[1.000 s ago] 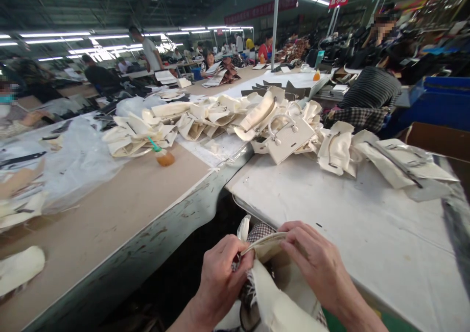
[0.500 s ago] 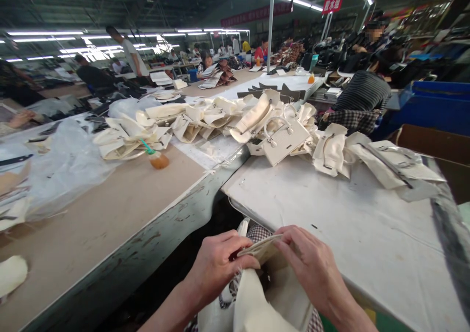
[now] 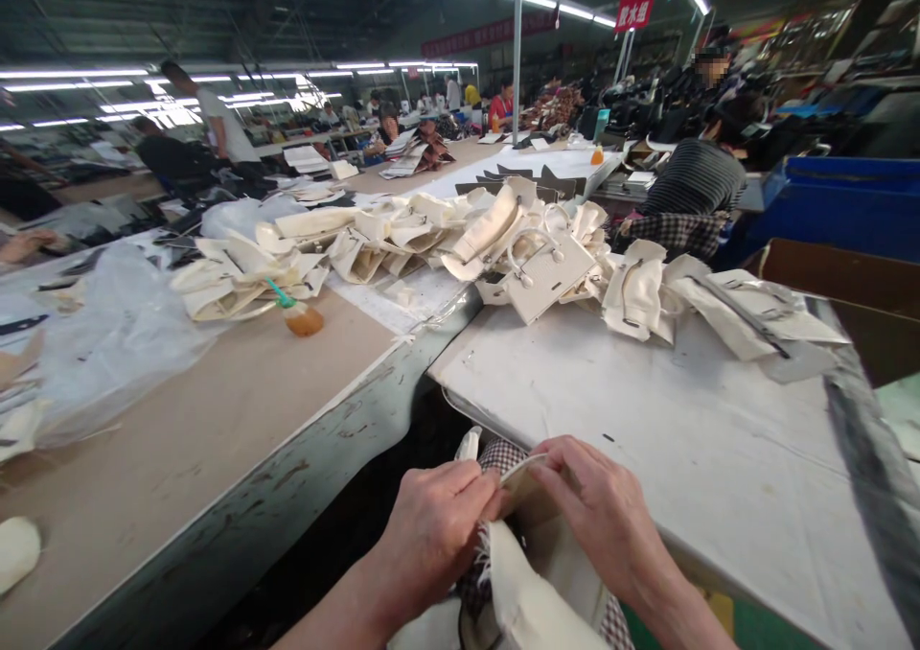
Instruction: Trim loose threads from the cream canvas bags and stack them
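Low in the view, my left hand (image 3: 431, 525) and my right hand (image 3: 596, 511) both pinch the top edge of a cream bag piece (image 3: 536, 573) held over my lap, below the table edge. The left fingers are curled on its left end; the right fingers press along its upper rim. Checked fabric (image 3: 503, 456) shows behind the piece. The lower part of the piece runs out of the frame.
A white-covered table (image 3: 647, 410) lies right in front, a brown-topped bench (image 3: 216, 410) to the left. A heap of cream bag parts (image 3: 503, 238) spans both. A small glue bottle (image 3: 298, 314) and clear plastic sheeting (image 3: 115, 324) lie at left. A seated person (image 3: 701, 180) works at the far right.
The view has drifted slightly. My hands have drawn closer together on the piece's top edge, and the left thumb has slid toward the right hand.
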`<state>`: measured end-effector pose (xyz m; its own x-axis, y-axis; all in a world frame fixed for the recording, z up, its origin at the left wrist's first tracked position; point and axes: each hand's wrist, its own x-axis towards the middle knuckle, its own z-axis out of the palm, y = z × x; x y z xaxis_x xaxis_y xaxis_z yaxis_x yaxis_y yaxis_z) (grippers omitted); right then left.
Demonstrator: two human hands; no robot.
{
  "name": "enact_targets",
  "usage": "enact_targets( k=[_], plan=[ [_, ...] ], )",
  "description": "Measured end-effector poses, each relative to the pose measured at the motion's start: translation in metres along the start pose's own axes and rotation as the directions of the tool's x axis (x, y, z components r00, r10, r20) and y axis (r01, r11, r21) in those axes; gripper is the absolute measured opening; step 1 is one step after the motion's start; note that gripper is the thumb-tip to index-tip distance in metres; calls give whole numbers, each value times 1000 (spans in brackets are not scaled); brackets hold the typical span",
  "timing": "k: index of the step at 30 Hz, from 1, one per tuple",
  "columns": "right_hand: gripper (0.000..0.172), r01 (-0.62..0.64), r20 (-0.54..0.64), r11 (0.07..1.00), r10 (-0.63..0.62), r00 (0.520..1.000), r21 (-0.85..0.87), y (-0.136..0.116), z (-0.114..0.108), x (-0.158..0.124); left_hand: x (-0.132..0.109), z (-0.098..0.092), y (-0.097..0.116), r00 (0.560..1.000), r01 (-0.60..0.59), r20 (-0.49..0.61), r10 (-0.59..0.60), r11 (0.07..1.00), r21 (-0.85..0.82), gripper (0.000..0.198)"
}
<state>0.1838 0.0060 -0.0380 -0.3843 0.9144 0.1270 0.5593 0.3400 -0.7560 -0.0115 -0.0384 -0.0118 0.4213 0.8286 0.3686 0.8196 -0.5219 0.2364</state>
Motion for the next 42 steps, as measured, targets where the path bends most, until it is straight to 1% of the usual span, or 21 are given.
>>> enact_targets(
  k=[6,9,12,14,16,21,24,27,30,35,40,42],
  plan=[
    [17,71,-12,996,-70,997,45,2,-1,-5,-2,7,-2,999,32,-33,-32,999,0,27],
    [19,135,-13,987,-134,991,88,4,-5,-7,-3,11,-5,999,31,-23,-32,999,-25,28],
    [21,204,-17,976,-204,979,77,5,-8,-6,0,12,-8,999,36,-3,-37,998,-57,30],
    [22,216,-18,974,-216,976,69,6,-8,-4,2,11,-10,999,53,13,-52,996,-70,30],
    [21,182,-26,979,-180,983,95,7,-6,-2,4,9,-11,998,59,28,-57,995,-77,29],
    [16,33,-35,980,-27,999,194,6,4,-2,4,6,-11,998,30,57,-25,994,-103,25],
    [16,-19,-42,978,28,999,208,2,7,-3,5,4,-12,997,20,81,-11,994,-105,24],
    [16,-63,-47,981,73,996,185,-2,8,-3,8,-1,-12,990,24,141,-13,997,-75,27],
    [15,-80,-61,987,89,994,139,-5,9,-1,13,-8,-12,979,-1,205,4,1000,-14,29],
    [16,-60,-115,995,70,991,83,-5,12,0,24,-16,-11,959,-65,281,45,996,62,19],
    [17,-47,-134,997,55,989,63,-6,14,-2,31,-12,-7,954,-11,300,-15,996,86,30],
    [18,-43,-146,997,53,988,68,-6,14,-2,32,-8,-6,949,16,313,-41,997,80,30]
  ],
)
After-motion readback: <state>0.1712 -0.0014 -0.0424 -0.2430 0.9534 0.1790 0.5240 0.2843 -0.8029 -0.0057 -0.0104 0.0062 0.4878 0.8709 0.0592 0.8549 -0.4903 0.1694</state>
